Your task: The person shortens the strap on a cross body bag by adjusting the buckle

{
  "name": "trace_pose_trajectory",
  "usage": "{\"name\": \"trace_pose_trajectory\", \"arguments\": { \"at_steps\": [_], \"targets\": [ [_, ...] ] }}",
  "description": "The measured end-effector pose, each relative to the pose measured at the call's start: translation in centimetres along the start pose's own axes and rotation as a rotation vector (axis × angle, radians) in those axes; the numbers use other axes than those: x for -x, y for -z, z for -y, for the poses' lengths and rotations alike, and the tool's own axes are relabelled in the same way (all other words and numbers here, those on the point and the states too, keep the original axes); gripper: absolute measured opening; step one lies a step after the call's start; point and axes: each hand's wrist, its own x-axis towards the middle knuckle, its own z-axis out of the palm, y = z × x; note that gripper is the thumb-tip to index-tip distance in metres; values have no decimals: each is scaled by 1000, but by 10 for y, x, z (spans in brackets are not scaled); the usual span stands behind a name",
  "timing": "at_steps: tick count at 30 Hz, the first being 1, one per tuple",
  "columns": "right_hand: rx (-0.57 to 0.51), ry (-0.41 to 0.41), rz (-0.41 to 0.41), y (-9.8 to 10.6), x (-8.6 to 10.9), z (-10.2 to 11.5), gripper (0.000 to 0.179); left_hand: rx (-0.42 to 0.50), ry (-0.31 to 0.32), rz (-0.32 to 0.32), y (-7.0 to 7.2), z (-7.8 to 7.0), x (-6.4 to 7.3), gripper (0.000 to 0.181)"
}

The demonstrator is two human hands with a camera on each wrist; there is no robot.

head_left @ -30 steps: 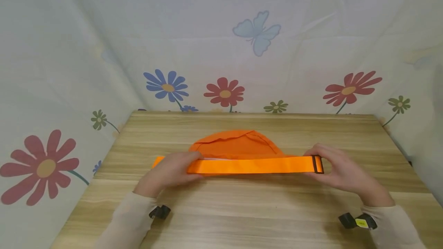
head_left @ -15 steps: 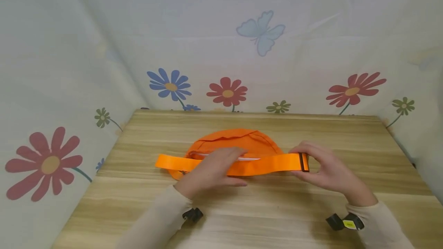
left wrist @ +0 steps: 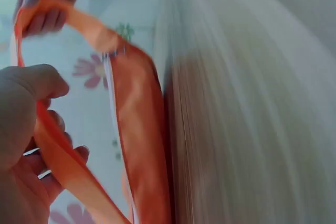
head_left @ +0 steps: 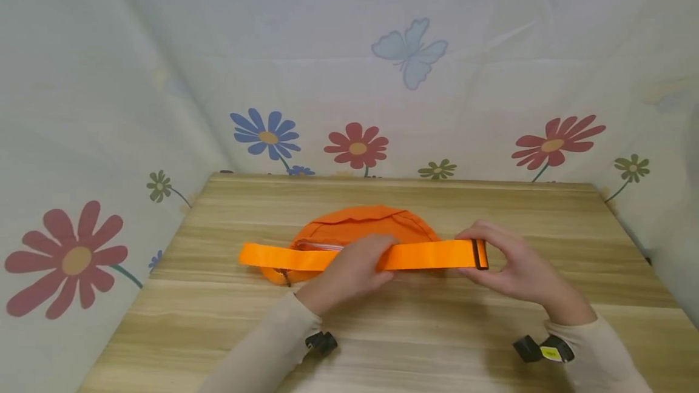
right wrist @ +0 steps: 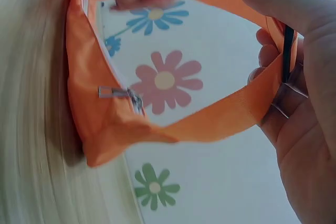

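An orange waist bag [head_left: 377, 223] lies on the wooden table, its white-edged zip along the near side. A metal zip pull [right wrist: 113, 92] hangs at one end of it in the right wrist view. The bag's bright orange strap [head_left: 426, 255] is raised in a loop in front of the bag. Around the middle of this strap my left hand [head_left: 355, 272] curls its fingers, the thumb on the near face. My right hand [head_left: 516, 265] pinches the strap's right end at a black slider buckle [head_left: 480, 254]. The strap's left end [head_left: 262, 256] stands up in a fold.
The wood-grain table [head_left: 437, 344] runs back to a pale cloth backdrop [head_left: 306, 29] printed with flowers and a butterfly. Black wrist mounts [head_left: 322, 342] sit at both cuffs.
My left hand has slid right along the strap, from its left end to its middle, loosening and then gripping again. The right hand, with the slider buckle, has shifted slightly left.
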Motion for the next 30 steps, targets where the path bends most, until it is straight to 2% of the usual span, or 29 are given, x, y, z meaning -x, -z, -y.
{"name": "trace_pose_trajectory", "arguments": {
  "at_steps": [5,8,11,15,18,22,27,30],
  "targets": [
    [60,-26,-32,10,9,-4,71,-126,-37,-129,8,28,19,47],
    [75,-31,-32,13,12,-8,71,-198,-30,-168,13,42,29,47],
    [87,-38,-35,15,14,-10,69,-240,17,-174,16,53,39,50],
    [102,-74,-68,21,18,-11,66,-250,108,-178,22,68,54,55],
    [116,-100,-86,28,23,-13,66,-253,132,-208,29,79,63,54],
    [125,-108,-76,36,29,-16,67,-270,83,-243,40,92,74,49],
    [134,-95,-58,43,37,-23,70,-303,-5,-253,47,106,86,44],
    [150,-103,-51,47,40,-26,71,-301,-26,-254,50,112,91,44]
  ]
}}
